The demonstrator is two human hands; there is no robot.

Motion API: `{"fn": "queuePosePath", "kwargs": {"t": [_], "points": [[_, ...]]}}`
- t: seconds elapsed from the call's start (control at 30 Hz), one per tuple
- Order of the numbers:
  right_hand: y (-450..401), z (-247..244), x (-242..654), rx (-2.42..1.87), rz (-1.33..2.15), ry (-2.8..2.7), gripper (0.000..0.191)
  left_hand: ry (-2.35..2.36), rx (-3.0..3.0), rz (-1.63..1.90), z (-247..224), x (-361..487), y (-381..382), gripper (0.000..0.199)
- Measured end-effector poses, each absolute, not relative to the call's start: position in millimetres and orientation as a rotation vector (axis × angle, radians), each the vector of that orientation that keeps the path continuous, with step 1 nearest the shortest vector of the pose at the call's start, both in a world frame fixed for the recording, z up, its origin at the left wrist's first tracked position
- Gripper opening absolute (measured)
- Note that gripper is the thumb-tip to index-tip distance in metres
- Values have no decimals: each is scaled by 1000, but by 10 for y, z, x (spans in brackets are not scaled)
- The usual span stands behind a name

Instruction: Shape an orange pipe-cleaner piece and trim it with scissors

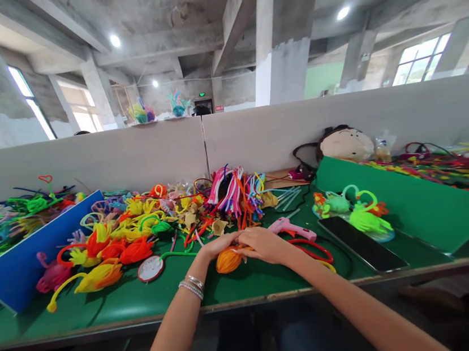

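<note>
An orange pipe-cleaner body point(228, 260), rounded and ribbed, is held low over the green tabletop between my two hands. My left hand point(221, 244) wraps around its far left side, fingers closed on it. My right hand point(261, 244) grips its right end, with the fingertips pressed on the orange strands. The hands touch each other over the top of it. A pink glue gun point(293, 228) lies just beyond my right hand. Left of my left wrist rests a round white disc with a red rim point(151, 269), and a green pipe cleaner point(178, 253) runs beside it.
Finished pipe-cleaner swans point(97, 276) and loose stems crowd the left by a blue board point(42, 250). A bundle of coloured pipe cleaners point(237, 195) stands at the back. To the right are a black phone point(362, 244), a green swan point(368, 219) and a green board point(408, 199).
</note>
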State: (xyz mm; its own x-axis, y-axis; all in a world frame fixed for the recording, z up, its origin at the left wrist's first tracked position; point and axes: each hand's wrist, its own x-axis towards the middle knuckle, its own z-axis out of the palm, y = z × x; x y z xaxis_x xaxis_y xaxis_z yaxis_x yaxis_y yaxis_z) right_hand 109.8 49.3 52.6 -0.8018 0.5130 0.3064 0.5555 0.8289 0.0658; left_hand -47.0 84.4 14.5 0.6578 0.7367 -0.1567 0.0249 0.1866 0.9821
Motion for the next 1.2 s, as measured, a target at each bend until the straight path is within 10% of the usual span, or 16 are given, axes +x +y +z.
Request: {"fn": "queuePosePath", "kwargs": {"t": [0.57, 1.2], "points": [[516, 415, 1152, -848, -792, -2711, 30, 610, 1350, 385, 319, -527, 758, 65], [521, 333, 1292, -921, -552, -2811, 29, 743, 1593, 466, 300, -662, 792, 31]]}}
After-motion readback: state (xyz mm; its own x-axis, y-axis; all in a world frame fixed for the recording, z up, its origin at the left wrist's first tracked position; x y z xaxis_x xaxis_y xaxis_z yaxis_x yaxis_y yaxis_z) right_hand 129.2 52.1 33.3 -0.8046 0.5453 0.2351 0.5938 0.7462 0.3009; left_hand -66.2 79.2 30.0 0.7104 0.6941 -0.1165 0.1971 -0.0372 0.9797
